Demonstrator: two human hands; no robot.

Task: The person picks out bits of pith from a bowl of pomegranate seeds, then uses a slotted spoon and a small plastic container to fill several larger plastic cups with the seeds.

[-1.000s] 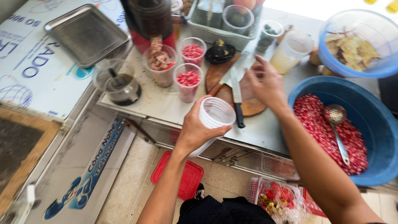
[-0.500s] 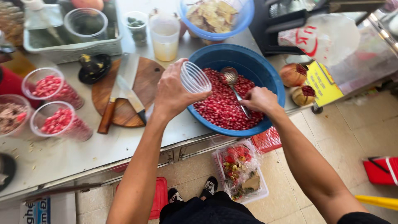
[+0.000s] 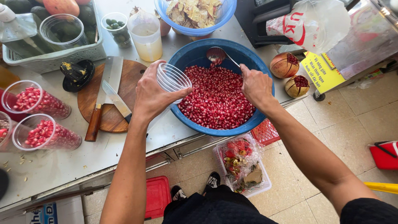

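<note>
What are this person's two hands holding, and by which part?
The left hand grips an empty clear plastic cup around its base. The right hand holds a metal spoon by its handle end.

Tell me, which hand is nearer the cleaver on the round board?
Left. The left hand, holding a clear cup, is just right of the cleaver; the right hand holds a spoon over the bowl.

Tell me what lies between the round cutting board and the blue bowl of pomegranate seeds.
Head view: the left hand holding a clear plastic cup.
</note>
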